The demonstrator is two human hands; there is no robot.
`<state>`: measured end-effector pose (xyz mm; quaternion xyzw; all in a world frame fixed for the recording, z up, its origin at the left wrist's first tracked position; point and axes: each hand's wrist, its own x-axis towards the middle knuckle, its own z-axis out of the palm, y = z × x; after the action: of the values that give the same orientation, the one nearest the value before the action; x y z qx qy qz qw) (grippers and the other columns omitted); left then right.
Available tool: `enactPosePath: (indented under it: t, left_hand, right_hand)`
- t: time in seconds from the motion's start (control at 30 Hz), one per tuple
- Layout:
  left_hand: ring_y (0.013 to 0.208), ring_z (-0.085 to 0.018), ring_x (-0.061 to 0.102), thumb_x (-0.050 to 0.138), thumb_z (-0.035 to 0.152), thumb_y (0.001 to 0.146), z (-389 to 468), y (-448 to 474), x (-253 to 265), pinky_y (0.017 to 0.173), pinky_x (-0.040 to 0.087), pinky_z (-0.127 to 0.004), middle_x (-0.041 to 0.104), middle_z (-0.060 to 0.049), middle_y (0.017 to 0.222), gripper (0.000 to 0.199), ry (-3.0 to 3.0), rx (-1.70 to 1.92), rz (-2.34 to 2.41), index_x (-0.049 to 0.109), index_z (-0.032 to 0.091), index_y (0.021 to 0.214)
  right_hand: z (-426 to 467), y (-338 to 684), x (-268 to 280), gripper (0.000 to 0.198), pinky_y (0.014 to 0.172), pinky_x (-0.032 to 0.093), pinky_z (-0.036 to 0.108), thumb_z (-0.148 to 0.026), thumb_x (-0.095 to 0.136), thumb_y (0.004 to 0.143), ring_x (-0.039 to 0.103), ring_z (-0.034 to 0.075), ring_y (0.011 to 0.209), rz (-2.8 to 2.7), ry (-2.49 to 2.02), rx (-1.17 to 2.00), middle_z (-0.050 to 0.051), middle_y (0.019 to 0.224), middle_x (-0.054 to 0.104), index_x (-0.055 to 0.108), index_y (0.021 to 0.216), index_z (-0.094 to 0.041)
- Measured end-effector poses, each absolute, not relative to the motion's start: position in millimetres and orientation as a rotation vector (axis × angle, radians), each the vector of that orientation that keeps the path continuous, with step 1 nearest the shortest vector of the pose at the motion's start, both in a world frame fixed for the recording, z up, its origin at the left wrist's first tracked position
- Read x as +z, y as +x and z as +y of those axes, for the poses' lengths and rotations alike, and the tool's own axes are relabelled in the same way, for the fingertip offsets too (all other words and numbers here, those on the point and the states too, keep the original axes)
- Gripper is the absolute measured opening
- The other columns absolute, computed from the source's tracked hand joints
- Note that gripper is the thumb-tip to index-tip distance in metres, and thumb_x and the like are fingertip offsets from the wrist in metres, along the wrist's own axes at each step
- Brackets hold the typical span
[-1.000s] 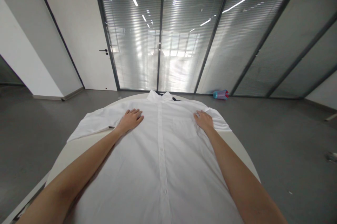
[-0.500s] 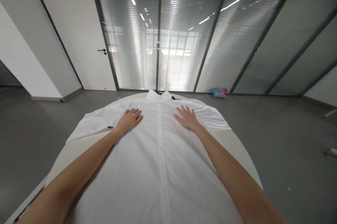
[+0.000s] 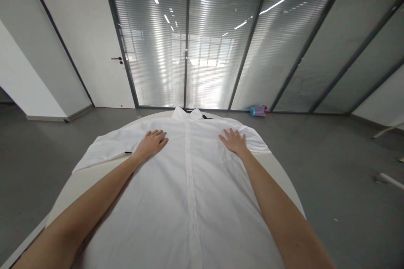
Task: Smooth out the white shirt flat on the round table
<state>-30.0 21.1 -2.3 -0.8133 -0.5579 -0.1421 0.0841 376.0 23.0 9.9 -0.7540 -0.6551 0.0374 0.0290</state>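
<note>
A white short-sleeved button shirt (image 3: 189,193) lies face up and spread flat on a round white table (image 3: 280,176), collar at the far end. My left hand (image 3: 151,142) rests palm down on the shirt's chest left of the button line. My right hand (image 3: 234,140) lies flat, fingers spread, on the chest to the right, near the sleeve seam. Neither hand grips the cloth.
Grey floor surrounds the table. A glass wall with blinds stands behind it, and a white door (image 3: 97,50) at the left. A teal and pink bottle (image 3: 259,111) lies on the floor by the glass. Pale objects lie on the floor at the far right.
My right hand slid from the right shoulder in toward the button line, then back out to the right, fingers now spread. My left hand stayed in place.
</note>
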Motion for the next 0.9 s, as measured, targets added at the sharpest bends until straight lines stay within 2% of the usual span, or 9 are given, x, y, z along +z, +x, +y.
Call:
enactPosePath:
  t: [0.27, 0.4, 0.5, 0.7, 0.9]
  left_hand:
    - [0.133, -0.031, 0.050, 0.038, 0.042, 0.102, 21, -31, -2, 0.111, 0.034, -0.050, 0.058, -0.011, 0.142, 0.043, -2.419, -0.419, -1.659, 0.060, 0.021, 0.132]
    - [0.137, -0.034, 0.046, 0.039, 0.040, 0.101, 18, -23, 4, 0.113, 0.032, -0.055, 0.055, -0.012, 0.145, 0.043, -2.403, -0.374, -1.709, 0.059, 0.020, 0.134]
    - [0.144, -0.035, 0.036, 0.041, 0.044, 0.101, 5, 1, 12, 0.116, 0.027, -0.058, 0.047, -0.011, 0.153, 0.047, -2.460, -0.414, -1.654, 0.054, 0.021, 0.140]
    - [0.153, -0.029, 0.015, 0.036, 0.063, 0.099, -39, 57, 15, 0.124, 0.008, -0.054, 0.030, -0.003, 0.163, 0.063, -2.849, -0.459, -1.151, 0.039, 0.030, 0.153]
    - [0.152, -0.033, 0.016, 0.030, 0.072, 0.096, -45, 59, 9, 0.121, 0.012, -0.059, 0.022, -0.001, 0.165, 0.070, -2.985, -0.284, -1.290, 0.027, 0.037, 0.157]
  right_hand:
    - [22, 393, 12, 0.073, 0.117, 0.012, 0.064, -0.067, 0.021, 0.098, 0.015, 0.036, 0.151, -1.902, -2.389, 0.143, 0.007, 0.167, 0.014, 0.026, 0.159, -0.028]
    - [22, 390, 10, 0.071, 0.117, 0.013, 0.065, -0.065, 0.022, 0.098, 0.017, 0.036, 0.151, -1.900, -2.398, 0.097, 0.008, 0.167, 0.017, 0.028, 0.158, -0.028]
    - [23, 388, 9, 0.070, 0.116, 0.014, 0.065, -0.064, 0.022, 0.098, 0.018, 0.036, 0.150, -1.901, -2.409, 0.071, 0.008, 0.166, 0.018, 0.027, 0.158, -0.029]
    - [22, 388, 9, 0.070, 0.117, 0.013, 0.065, -0.064, 0.020, 0.098, 0.018, 0.035, 0.151, -1.898, -2.414, 0.076, 0.006, 0.167, 0.017, 0.027, 0.159, -0.029]
    - [22, 388, 9, 0.070, 0.117, 0.012, 0.064, -0.064, 0.021, 0.098, 0.017, 0.035, 0.151, -1.887, -2.419, 0.080, 0.006, 0.167, 0.017, 0.027, 0.159, -0.029]
